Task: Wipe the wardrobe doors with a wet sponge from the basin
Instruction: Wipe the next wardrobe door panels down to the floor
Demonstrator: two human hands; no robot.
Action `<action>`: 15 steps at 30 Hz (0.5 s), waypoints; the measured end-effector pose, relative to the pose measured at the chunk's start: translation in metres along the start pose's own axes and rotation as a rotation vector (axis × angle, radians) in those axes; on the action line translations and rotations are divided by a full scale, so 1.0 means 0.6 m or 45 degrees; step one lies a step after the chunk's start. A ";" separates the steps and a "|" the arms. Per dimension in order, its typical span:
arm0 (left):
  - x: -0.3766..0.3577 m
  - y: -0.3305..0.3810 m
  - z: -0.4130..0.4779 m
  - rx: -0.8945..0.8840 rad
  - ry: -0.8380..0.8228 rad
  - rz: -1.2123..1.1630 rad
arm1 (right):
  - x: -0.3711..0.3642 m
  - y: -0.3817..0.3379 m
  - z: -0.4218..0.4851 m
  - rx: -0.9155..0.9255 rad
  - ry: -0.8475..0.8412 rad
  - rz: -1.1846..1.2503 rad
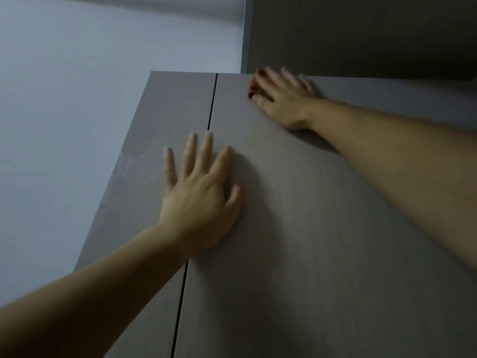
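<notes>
Two grey wardrobe doors fill the view, a narrow left door (144,156) and a wide right door (309,241), split by a thin dark gap. My left hand (201,195) lies flat on the doors across the gap, fingers straight and spread. My right hand (281,96) is stretched up to the top edge of the right door and presses an orange-brown sponge (254,85) against it. Only the sponge's left edge shows past the fingers and thumb. The right hand is blurred.
A pale wall (90,86) lies to the left of the wardrobe. Above the doors' top edge there is a dark recess (361,34) with a vertical grey panel edge (247,32). The left door's surface shows a faint lighter patch (129,164).
</notes>
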State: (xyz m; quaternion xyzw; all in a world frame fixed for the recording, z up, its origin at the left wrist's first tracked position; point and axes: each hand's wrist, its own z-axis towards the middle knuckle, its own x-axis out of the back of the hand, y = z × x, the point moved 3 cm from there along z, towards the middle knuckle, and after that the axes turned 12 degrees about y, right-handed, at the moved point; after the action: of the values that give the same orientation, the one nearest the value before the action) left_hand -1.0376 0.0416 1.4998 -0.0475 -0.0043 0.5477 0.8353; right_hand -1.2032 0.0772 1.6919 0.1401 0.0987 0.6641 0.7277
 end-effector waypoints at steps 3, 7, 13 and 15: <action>-0.010 0.028 -0.003 -0.035 -0.095 -0.055 | 0.002 -0.003 0.003 -0.081 0.015 0.013; -0.019 0.025 -0.006 -0.039 -0.109 -0.020 | -0.018 -0.027 -0.080 0.313 0.011 0.015; -0.026 0.032 -0.009 -0.034 -0.060 0.036 | 0.009 0.071 -0.021 -0.156 -0.019 -0.046; -0.024 0.028 -0.007 -0.022 -0.054 0.033 | 0.005 0.042 -0.046 -0.051 -0.003 -0.034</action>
State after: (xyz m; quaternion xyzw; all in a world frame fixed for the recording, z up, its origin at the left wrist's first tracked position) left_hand -1.0585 0.0347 1.4948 -0.0432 -0.0260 0.5593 0.8274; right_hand -1.2355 0.0842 1.6747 0.1250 0.0865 0.6561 0.7392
